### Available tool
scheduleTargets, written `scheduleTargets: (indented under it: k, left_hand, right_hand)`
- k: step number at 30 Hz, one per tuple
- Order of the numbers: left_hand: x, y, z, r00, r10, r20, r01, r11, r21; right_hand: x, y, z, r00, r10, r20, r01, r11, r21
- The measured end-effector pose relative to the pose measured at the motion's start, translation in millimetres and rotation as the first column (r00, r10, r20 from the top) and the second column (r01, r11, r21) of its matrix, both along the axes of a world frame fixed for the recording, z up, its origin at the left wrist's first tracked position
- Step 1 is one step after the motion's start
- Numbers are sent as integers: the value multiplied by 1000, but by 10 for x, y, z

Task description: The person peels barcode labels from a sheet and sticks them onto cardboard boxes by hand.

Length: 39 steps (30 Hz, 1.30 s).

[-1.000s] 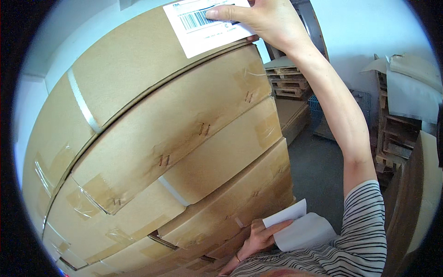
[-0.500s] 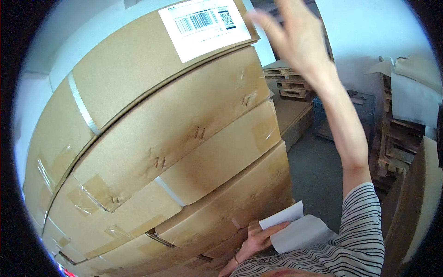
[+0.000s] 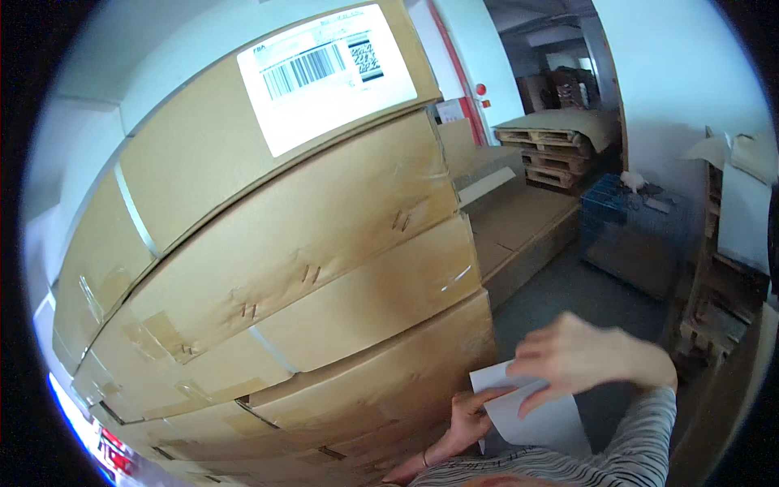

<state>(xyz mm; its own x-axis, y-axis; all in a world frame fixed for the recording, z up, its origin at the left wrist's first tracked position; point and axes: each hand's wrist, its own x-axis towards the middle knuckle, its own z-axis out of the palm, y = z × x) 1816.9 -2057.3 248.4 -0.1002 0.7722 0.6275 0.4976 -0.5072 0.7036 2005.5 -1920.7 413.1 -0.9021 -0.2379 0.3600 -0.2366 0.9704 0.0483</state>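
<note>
Pinching a white sheet (image 3: 531,418) from below with the left hand (image 3: 461,424) — fingers closed on its lower left edge, thumb on top. Resting over the sheet's upper edge, the right hand (image 3: 578,359), fingers loosely curled and spread, tips touching the paper; whether actually gripping or only laid on it, cannot tell. Held low and close to the body, just above a striped sleeve (image 3: 600,458), likely so both hands can work it at chest height.

Just left of the hands, nearly touching the sheet's corner, a tall stack of brown cardboard boxes (image 3: 308,276), taped and strapped, laid flat one on another. On the face of the top box, a white shipping label (image 3: 324,73) with a barcode — high up, well apart from both hands.

Beyond, to the right: flat cardboard sheets (image 3: 519,235) on the grey floor, a blue wire crate (image 3: 621,215) near the white wall, wooden pallets (image 3: 552,150) stacked in a doorway farther back, and more pallets (image 3: 718,300) at the right edge.
</note>
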Motion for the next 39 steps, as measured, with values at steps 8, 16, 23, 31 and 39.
scheduleTargets:
  k: [8, 16, 23, 31, 39]
  left_hand:
    - [274, 364, -37, 976, 102, -192, -115, 991, -61]
    - [401, 855, -143, 998, 52, -36, -50, 998, 39]
    - [456, 765, 41, 983, 33, 178, -47, 996, 75]
    - [467, 792, 150, 937, 317, 148, -327, 944, 47]
    - [983, 1487, 116, 635, 770, -61, -771, 637, -1]
  right_hand:
    - [346, 402, -323, 968, -83, -236, 89, 996, 11]
    - [796, 614, -238, 973, -26, -228, -134, 745, -654]
    - [743, 563, -685, 906, -422, -39, 254, 614, -747]
    - [193, 1063, -890, 956, -219, -195, -94, 400, -912]
    - [24, 2476, -558, 932, 207, -299, -348, 741, -574]
